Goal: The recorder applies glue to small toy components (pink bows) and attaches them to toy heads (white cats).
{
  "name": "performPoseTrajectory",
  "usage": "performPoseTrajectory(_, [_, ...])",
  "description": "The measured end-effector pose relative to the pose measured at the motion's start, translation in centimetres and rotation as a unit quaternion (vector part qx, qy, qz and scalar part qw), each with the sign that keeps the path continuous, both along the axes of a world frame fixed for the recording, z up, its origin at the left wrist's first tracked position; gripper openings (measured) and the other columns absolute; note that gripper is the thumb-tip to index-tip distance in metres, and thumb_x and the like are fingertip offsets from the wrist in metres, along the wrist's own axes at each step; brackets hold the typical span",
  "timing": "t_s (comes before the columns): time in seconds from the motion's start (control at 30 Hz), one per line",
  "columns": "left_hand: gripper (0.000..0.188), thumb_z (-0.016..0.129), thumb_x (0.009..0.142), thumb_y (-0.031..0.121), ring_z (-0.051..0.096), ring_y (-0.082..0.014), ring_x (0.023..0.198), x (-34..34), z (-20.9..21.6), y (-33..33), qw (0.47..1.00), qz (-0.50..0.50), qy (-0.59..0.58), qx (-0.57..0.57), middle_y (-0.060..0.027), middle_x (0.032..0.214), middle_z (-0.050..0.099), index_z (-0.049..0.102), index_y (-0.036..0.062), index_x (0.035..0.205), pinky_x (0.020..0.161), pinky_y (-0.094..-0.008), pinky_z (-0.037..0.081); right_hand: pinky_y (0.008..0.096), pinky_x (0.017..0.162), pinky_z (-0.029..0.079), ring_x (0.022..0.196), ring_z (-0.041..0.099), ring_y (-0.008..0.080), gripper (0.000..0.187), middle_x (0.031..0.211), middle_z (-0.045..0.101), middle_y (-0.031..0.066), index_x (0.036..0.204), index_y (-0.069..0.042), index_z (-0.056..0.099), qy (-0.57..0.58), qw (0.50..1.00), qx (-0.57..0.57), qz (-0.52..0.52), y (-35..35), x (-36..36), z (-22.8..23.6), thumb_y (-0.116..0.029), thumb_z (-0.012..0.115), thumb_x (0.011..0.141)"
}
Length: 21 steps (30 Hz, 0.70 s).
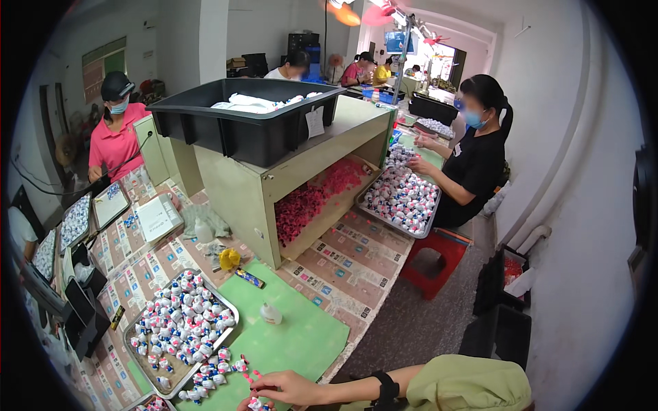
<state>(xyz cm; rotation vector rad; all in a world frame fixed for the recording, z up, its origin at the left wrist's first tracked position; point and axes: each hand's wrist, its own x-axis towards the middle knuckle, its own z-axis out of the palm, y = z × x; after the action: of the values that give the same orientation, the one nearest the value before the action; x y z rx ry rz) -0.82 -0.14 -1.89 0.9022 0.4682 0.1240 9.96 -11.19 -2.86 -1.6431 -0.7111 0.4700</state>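
At the bottom edge, my left hand (242,405) shows only in part, its fingers closed round a small white figurine (257,403) with pink and blue parts. My right hand (291,388) reaches over it from the right, fingers bent together at the figurine. Small pink pieces (252,376) show by its fingertips; whether it pinches one is too small to tell. Beside the hands, a loose row of similar figurines (212,370) lies on the green mat (305,335). More of them fill a metal tray (233,306) to the left.
A small white bottle (271,314) and a blue tube (249,277) are on the mat, near a yellow crumpled thing (229,258). Beyond rises a shelf unit (236,209) holding pink pieces (308,205), topped by a black bin (240,140). Co-workers sit around; a red stool (433,264) stands right.
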Motion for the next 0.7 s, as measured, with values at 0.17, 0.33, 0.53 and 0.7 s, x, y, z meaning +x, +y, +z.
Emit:
performPoseTrajectory(0.17, [0.035, 0.048, 0.08, -0.002, 0.052, -0.0147, 0.09, 0.0, 0.7, -0.3, 0.999, 0.005, 0.038, -0.004, -0.0076, 0.103, 0.05, 0.04, 0.0025, 0.114, 0.074, -0.0245, 0.046, 0.0308, 0.063, 0.044, 0.067, 0.057, 0.0239, 0.019, 0.073, 0.058, 0.0117, 0.09, 0.0, 0.056, -0.135, 0.989, 0.045, -0.037, 0.0, 0.0, -0.4, -0.011, 0.054, 0.075])
performPoseTrajectory(0.33, [0.035, 0.048, 0.08, -0.002, 0.053, -0.0148, 0.089, 0.0, 0.8, -0.4, 0.999, 0.004, 0.037, 0.001, -0.0067, 0.101, 0.051, 0.04, 0.0039, 0.114, 0.073, -0.0241, 0.046, 0.0278, 0.066, 0.045, 0.073, 0.057, 0.0208, 0.019, 0.083, 0.059, 0.0094, 0.094, -0.002, 0.058, -0.056, 0.998, 0.014, -0.019, -0.1, -0.2, -0.2, -0.011, 0.053, 0.078])
performPoseTrajectory(0.53, [0.035, 0.049, 0.08, -0.001, 0.053, -0.0136, 0.088, 0.1, 1.4, -0.8, 1.0, 0.008, -0.003, -0.008, -0.0064, 0.103, 0.051, 0.04, 0.0042, 0.114, 0.069, -0.0223, 0.047, 0.0262, 0.068, 0.045, 0.076, 0.058, 0.0182, 0.019, 0.087, 0.06, 0.0081, 0.096, -0.002, 0.058, -0.042, 0.999, -0.015, -0.002, -0.1, -0.1, -0.4, -0.011, 0.052, 0.081])
performPoseTrajectory(0.7, [0.035, 0.051, 0.079, 0.0, 0.054, -0.013, 0.084, -0.1, 0.9, -0.7, 0.999, 0.007, 0.045, -0.012, -0.0077, 0.103, 0.051, 0.041, 0.0033, 0.113, 0.062, -0.02, 0.046, 0.0262, 0.068, 0.045, 0.076, 0.058, 0.0184, 0.019, 0.087, 0.06, 0.0085, 0.096, -0.002, 0.058, -0.018, 1.0, -0.003, 0.002, -0.2, -0.1, -0.2, -0.011, 0.051, 0.081])
